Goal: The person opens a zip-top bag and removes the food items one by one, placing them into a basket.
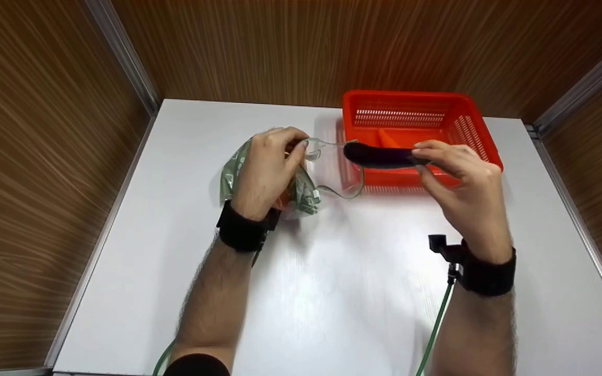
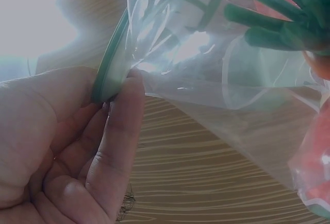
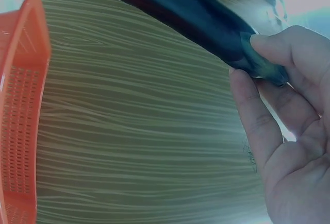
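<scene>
My left hand (image 1: 272, 167) pinches the green-edged rim of a clear plastic zip bag (image 1: 306, 190) between thumb and index finger. The bag's mouth gapes toward the right. Inside it, the left wrist view shows green stems (image 2: 289, 26) and something orange-red, partly hidden by the film. An eggplant (image 1: 379, 156) lies level in the air, its stem end pinched by the thumb and fingers of my right hand (image 1: 463, 183). Its rounded dark end is right at the bag's opening. In the right wrist view the green cap (image 3: 260, 62) sits between the fingertips.
A red plastic basket (image 1: 411, 96) with slotted sides stands at the back right, partly behind the eggplant and right hand. An orange carrot-like piece (image 1: 386, 138) lies in it. Wood-patterned panels (image 1: 259, 52) enclose the white table (image 1: 332, 292) at the back and sides.
</scene>
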Action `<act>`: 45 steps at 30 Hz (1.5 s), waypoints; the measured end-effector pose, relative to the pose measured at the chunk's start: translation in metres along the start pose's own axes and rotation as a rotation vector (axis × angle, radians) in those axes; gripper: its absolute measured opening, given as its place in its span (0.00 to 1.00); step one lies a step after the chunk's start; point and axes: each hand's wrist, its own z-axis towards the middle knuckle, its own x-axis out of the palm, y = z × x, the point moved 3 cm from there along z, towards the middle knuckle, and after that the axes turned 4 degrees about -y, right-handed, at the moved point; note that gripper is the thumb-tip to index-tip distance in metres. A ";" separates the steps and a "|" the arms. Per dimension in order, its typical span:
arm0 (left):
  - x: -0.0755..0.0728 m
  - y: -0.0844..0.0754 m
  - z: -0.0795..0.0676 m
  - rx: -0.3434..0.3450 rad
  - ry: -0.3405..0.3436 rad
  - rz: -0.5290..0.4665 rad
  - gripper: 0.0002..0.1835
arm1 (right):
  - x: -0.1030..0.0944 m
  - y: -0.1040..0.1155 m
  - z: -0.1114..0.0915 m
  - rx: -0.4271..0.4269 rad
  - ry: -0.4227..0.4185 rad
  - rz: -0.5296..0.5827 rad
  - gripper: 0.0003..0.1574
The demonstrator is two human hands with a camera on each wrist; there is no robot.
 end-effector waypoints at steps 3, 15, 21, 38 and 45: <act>0.000 0.000 0.000 0.000 -0.002 -0.013 0.09 | -0.008 0.001 0.000 0.014 -0.042 0.027 0.21; 0.000 0.000 0.001 0.031 -0.010 0.008 0.09 | -0.021 -0.011 0.001 0.105 -0.133 -0.004 0.17; 0.000 0.001 0.001 0.027 -0.009 0.009 0.09 | -0.008 -0.032 0.004 0.111 -0.118 -0.035 0.15; 0.003 -0.003 0.002 0.036 -0.010 0.018 0.09 | 0.048 -0.095 0.003 0.159 -0.038 -0.196 0.14; 0.002 -0.004 0.001 0.039 -0.010 0.008 0.09 | 0.064 -0.112 -0.002 0.202 -0.002 -0.210 0.15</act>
